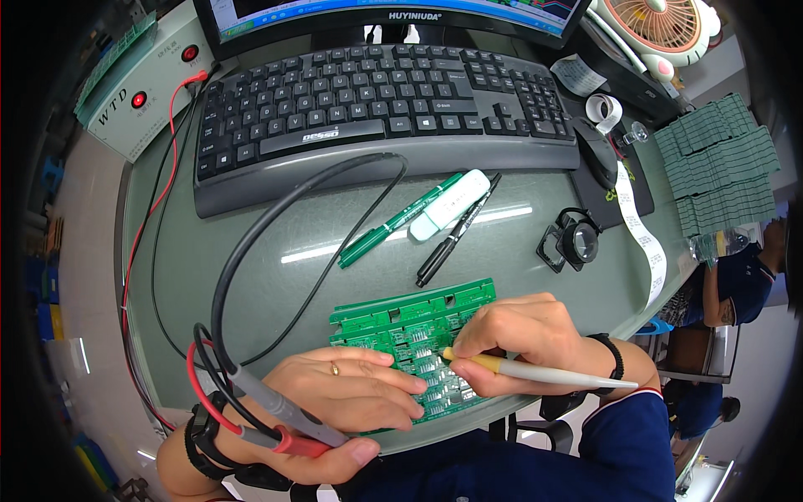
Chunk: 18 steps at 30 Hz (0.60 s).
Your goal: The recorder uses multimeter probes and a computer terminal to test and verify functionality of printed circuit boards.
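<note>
Green circuit boards point(443, 393) lie overlapped at the table's near edge. My left hand point(335, 389) rests on their left part, fingers stretched flat over the boards. Tucked between its thumb and forefinger are a grey test probe point(288, 410) and a red test probe point(301, 444), both on cables. Over the boards' right part, my right hand point(523, 339) is closed round a pen-like tool point(544, 374) with a yellow front and a white tapered tail. The yellow end points at the boards; I cannot make out its very tip.
Beyond the boards lie a green marker point(397, 222), a white-and-green case point(450, 206), a black marker point(456, 234) and a black magnifier point(573, 241). Farther back stand a keyboard point(368, 117), a mouse point(595, 152) and a switch box point(150, 96). Stacked boards point(719, 167) fill the right edge.
</note>
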Tool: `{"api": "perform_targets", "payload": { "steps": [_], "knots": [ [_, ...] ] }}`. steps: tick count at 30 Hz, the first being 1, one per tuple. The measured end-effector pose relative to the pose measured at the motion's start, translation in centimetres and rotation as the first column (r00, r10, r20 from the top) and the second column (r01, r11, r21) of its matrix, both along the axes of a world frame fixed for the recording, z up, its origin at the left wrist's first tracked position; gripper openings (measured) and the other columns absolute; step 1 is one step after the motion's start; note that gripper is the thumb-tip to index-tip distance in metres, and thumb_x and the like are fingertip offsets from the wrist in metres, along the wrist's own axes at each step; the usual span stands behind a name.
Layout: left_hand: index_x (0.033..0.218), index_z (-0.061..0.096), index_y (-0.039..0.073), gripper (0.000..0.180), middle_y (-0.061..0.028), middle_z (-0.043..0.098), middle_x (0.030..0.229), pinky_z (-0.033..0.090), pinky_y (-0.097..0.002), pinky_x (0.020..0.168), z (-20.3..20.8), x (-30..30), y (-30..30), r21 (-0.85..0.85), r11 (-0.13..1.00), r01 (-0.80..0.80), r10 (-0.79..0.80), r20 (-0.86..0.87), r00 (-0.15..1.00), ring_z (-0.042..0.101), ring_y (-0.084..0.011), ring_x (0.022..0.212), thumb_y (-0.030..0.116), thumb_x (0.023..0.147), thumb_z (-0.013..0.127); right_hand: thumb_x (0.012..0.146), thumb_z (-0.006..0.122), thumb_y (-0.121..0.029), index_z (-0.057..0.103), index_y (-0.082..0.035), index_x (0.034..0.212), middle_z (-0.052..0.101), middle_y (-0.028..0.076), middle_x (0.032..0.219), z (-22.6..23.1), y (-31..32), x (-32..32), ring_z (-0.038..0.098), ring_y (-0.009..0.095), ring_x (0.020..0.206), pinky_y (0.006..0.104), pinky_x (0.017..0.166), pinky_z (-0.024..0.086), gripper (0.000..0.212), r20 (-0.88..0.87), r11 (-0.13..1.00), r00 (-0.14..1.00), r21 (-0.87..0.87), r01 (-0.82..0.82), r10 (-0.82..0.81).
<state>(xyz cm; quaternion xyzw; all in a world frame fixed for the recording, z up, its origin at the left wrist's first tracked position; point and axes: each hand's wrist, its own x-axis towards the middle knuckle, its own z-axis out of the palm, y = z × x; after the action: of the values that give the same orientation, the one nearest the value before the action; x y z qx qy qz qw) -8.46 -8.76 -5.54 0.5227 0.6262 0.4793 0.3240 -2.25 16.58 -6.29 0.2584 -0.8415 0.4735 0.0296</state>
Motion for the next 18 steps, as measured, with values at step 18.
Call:
{"api": "perform_targets", "payload": {
  "steps": [18],
  "knots": [
    [0.091,0.069,0.004,0.038,-0.0086,0.071,0.101,0.042,-0.0364,0.098,-0.47,0.34,0.03,0.032,0.998,-0.06,0.06,0.009,0.998,0.063,-0.0245,0.111,0.027,0.087,0.039,0.074,0.075,-0.005,0.054,-0.006,0.079,0.056,0.005,0.067,-0.27,-0.45,0.23,0.058,0.022,0.056,0.0309,0.047,0.045,0.022,-0.047,0.999,0.999,0.049,0.002,0.0]
  ]
}}
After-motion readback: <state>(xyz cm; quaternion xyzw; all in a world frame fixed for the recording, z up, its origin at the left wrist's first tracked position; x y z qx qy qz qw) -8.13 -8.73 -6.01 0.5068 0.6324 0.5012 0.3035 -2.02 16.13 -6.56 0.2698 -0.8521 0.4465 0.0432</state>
